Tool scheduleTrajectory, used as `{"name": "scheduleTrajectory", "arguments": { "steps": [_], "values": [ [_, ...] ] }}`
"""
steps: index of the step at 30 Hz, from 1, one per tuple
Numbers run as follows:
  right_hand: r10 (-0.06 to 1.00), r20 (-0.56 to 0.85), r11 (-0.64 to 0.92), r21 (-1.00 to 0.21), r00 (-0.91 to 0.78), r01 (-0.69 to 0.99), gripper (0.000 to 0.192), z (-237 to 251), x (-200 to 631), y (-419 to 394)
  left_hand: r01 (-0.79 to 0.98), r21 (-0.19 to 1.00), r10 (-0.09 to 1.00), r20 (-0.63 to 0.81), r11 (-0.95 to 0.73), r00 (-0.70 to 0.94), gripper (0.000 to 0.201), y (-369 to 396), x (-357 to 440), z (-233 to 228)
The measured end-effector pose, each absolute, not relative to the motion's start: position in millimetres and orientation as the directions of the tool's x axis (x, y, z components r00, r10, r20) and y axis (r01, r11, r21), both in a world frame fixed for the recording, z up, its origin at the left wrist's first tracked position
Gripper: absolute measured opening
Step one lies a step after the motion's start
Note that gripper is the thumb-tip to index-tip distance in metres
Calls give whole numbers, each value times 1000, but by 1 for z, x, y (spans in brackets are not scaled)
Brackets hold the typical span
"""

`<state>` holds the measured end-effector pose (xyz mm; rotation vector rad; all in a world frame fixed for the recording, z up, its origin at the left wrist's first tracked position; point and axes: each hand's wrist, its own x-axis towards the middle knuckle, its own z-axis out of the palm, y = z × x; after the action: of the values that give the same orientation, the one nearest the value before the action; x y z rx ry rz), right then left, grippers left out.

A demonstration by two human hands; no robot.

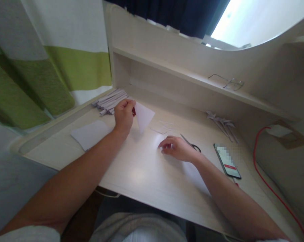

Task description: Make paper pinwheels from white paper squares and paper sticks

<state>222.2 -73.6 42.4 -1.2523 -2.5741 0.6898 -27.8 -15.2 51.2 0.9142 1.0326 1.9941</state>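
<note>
White paper: a triangular folded piece (143, 116) is pinched at its corner by the left hand (124, 114); it stands tilted above the desk, its point hanging down toward the tabletop; something dark red shows at the pinch, too small to make out
Left hand: fingers closed on the paper's edge, thumb side toward the shelf; the forearm stretches across the desk from the lower left
Right hand: the right hand (178, 148) rests palm down on the desk, fingers curled loosely; whether it grips anything I cannot tell; fingertips touch a faint white sheet (158, 139) lying flat
Scissors: a pair of scissors (191, 144) lies just beside the right hand, on its far side, handles near the wrist
Scraps: small paper offcuts (162, 129) lie between the two hands, nearer the shelf
Left of the left hand: a flat white sheet (90, 134) near the desk's front left; a bundle of rolled paper strips (111, 102) just behind the hand
Right side: a phone (227, 160) lies face up, well apart from the scissors; folded paper pieces (222, 124) lie behind it; a red cable (261, 168) runs along the desk's right edge
Shelf: spectacles (229, 82) lie on the shelf above
Desk: pale wood desk (141, 174); a green and white curtain (53, 67) hangs at left
</note>
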Motion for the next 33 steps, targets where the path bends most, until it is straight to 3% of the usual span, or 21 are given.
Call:
{"name": "scheduleTrajectory", "arguments": {
  "steps": [13, 19, 33],
  "values": [
    [752, 49, 602, -455, -657, 656, 17, 34, 224, -82, -235, 879, 829, 261, -416, -494, 15, -14, -28, 50],
    [717, 71, 647, -438, -693, 624, 31, 33, 224, -83, -228, 881, 826, 258, -414, -502, 14, -12, -28, 48],
    [693, 101, 685, -400, -714, 608, 16, 28, 223, -84, -197, 896, 829, 260, -399, -496, 15, -12, -29, 47]
  ]
}}
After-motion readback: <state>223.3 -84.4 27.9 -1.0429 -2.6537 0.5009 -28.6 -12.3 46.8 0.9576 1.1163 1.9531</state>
